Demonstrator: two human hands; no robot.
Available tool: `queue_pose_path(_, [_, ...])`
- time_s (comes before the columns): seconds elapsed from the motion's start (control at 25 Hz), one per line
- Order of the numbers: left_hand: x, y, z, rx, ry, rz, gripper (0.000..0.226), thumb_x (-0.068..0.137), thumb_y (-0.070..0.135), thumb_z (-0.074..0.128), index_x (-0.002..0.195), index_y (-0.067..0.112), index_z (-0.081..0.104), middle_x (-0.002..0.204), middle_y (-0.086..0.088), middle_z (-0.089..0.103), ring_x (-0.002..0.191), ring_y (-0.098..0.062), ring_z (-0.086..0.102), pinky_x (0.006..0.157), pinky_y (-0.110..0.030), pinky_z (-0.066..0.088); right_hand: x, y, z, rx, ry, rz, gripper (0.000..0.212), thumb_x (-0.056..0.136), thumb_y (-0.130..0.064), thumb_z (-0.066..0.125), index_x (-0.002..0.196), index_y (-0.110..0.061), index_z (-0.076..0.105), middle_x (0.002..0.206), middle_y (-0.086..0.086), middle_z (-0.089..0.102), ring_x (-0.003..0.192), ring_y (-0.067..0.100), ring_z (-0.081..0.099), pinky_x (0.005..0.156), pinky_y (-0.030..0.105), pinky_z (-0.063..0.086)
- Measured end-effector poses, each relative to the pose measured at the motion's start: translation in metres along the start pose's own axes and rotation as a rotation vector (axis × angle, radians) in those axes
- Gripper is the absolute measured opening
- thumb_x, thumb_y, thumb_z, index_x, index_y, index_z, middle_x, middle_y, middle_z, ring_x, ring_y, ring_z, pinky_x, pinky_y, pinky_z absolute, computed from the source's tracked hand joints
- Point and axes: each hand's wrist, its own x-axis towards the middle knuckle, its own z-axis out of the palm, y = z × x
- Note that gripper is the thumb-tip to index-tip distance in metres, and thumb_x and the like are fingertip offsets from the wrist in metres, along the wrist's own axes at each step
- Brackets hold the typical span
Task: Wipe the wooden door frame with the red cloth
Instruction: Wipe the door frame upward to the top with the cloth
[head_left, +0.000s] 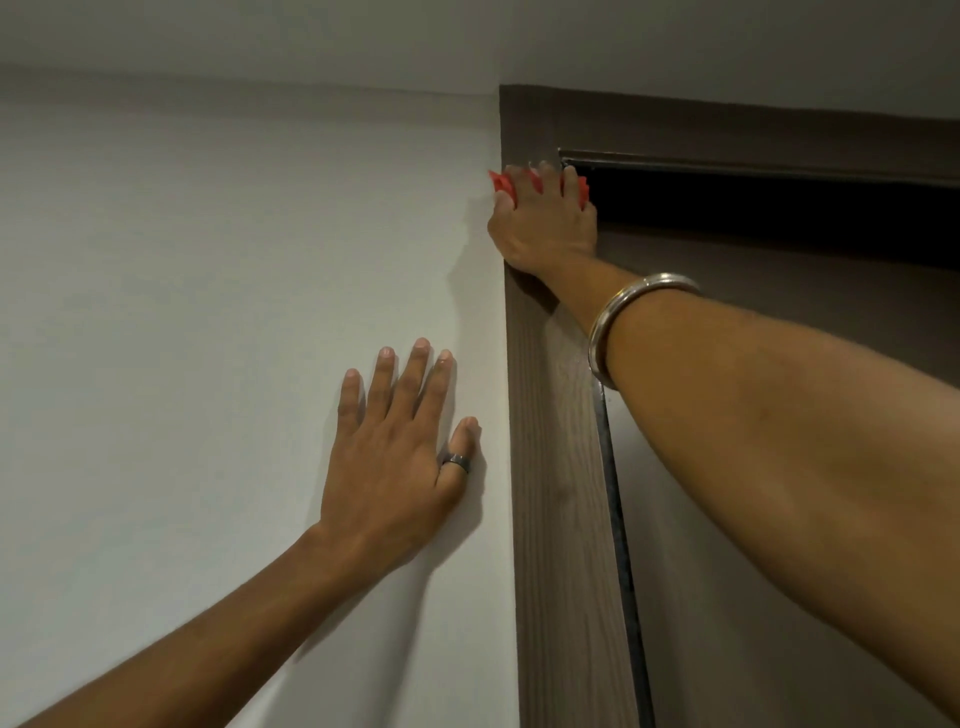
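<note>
Red cloth (503, 186) is showing between the fingers of the right hand (543, 223), which is pressing it — fingers spread over the bunched fabric — against the upper left corner of the wooden door frame (558, 467). The left hand (400, 457) is lying flat and splayed on the white wall (208, 260) just beside the frame, a dark ring (457, 461) on its thumb; a metal bangle (623, 322) is circling the right wrist.

White wall (208, 260) left; ceiling (467, 36) above; dark doorway gap (779, 202).
</note>
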Motion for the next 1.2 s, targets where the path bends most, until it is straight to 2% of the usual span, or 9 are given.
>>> queue_pose_path(0.32, [0.001,-0.004,0.003,0.010,0.019,-0.004,0.076,0.101,0.065,0.007,0.168,0.031,-0.006,0.176,0.006,-0.015,0.162,-0.020,-0.018,0.133,-0.050,-0.009,-0.018,0.002,0.004,0.019,0.060,-0.002,0.057,0.105,-0.046,0.032,0.159,-0.028,0.033,0.169,0.007,0.028,0.159,0.036,0.018,0.125,0.057,0.022])
queue_pose_path(0.4, [0.001,-0.004,0.003,0.008,0.016,0.001,0.076,0.101,0.064,0.008,0.168,0.030,-0.003,0.177,0.004,-0.012,0.163,-0.021,-0.015,0.133,-0.050,-0.008,-0.044,0.000,0.005,0.025,0.081,0.015,0.057,0.103,-0.046,0.037,0.158,-0.029,0.034,0.167,0.006,0.030,0.158,0.035,0.020,0.123,0.056,0.027])
queue_pose_path(0.6, [-0.019,0.003,-0.010,-0.054,-0.023,-0.038,0.076,0.104,0.057,0.021,0.169,0.023,0.004,0.177,-0.003,-0.009,0.163,-0.024,-0.016,0.133,-0.049,-0.009,-0.150,0.003,0.002,0.012,-0.001,0.027,0.065,0.100,-0.043,0.051,0.160,-0.029,0.030,0.169,0.004,0.027,0.158,0.034,0.022,0.120,0.059,0.034])
queue_pose_path(0.8, [-0.130,0.020,-0.038,-0.177,-0.001,-0.099,0.065,0.102,0.038,0.045,0.163,0.017,0.034,0.177,-0.012,0.010,0.164,-0.030,-0.001,0.133,-0.049,-0.001,-0.311,0.010,-0.012,0.064,-0.160,0.039,0.064,0.098,-0.033,0.059,0.159,-0.028,0.039,0.168,0.003,0.033,0.157,0.035,0.026,0.114,0.061,0.037])
queue_pose_path(1.0, [-0.303,0.069,-0.085,-0.402,-0.291,-0.321,0.058,0.100,0.036,0.048,0.155,0.018,0.044,0.176,-0.007,0.015,0.165,-0.021,-0.001,0.133,-0.041,0.001,-0.489,0.010,-0.052,0.072,-0.449,0.066,0.068,0.090,-0.014,0.072,0.154,-0.021,0.050,0.165,0.010,0.041,0.153,0.044,0.035,0.109,0.069,0.038])
queue_pose_path(1.08, [-0.369,0.086,-0.109,-0.508,-0.432,-0.382,0.057,0.098,0.037,0.052,0.153,0.023,0.045,0.175,0.001,0.014,0.164,-0.017,0.006,0.130,-0.042,0.013,-0.551,0.011,-0.071,0.175,-0.658,0.185,0.068,0.097,-0.012,0.063,0.159,-0.028,0.040,0.171,0.001,0.029,0.160,0.035,0.022,0.120,0.065,0.028])
queue_pose_path(1.12, [-0.400,0.093,-0.124,-0.581,-0.530,-0.431,0.056,0.099,0.040,0.051,0.153,0.029,0.041,0.174,0.008,0.014,0.162,-0.014,0.011,0.129,-0.040,0.019,-0.582,0.009,-0.083,0.300,-0.717,0.316,0.066,0.100,-0.012,0.060,0.159,-0.030,0.038,0.172,-0.003,0.027,0.160,0.029,0.021,0.125,0.059,0.028])
queue_pose_path(1.16, [-0.427,0.098,-0.137,-0.652,-0.635,-0.496,0.056,0.100,0.046,0.048,0.154,0.036,0.034,0.171,0.015,0.015,0.159,-0.009,0.017,0.127,-0.037,0.025,-0.609,0.005,-0.094,0.473,-0.713,0.529,0.062,0.101,-0.013,0.059,0.157,-0.031,0.042,0.169,-0.004,0.033,0.157,0.026,0.030,0.125,0.051,0.035])
queue_pose_path(1.2, [-0.449,0.102,-0.152,-0.729,-0.760,-0.606,0.056,0.102,0.054,0.045,0.154,0.042,0.029,0.168,0.020,0.019,0.156,-0.007,0.023,0.124,-0.034,0.029,-0.632,-0.004,-0.105,0.706,-0.689,0.863,0.056,0.101,-0.013,0.061,0.153,-0.031,0.049,0.163,-0.003,0.045,0.147,0.024,0.045,0.118,0.044,0.045])
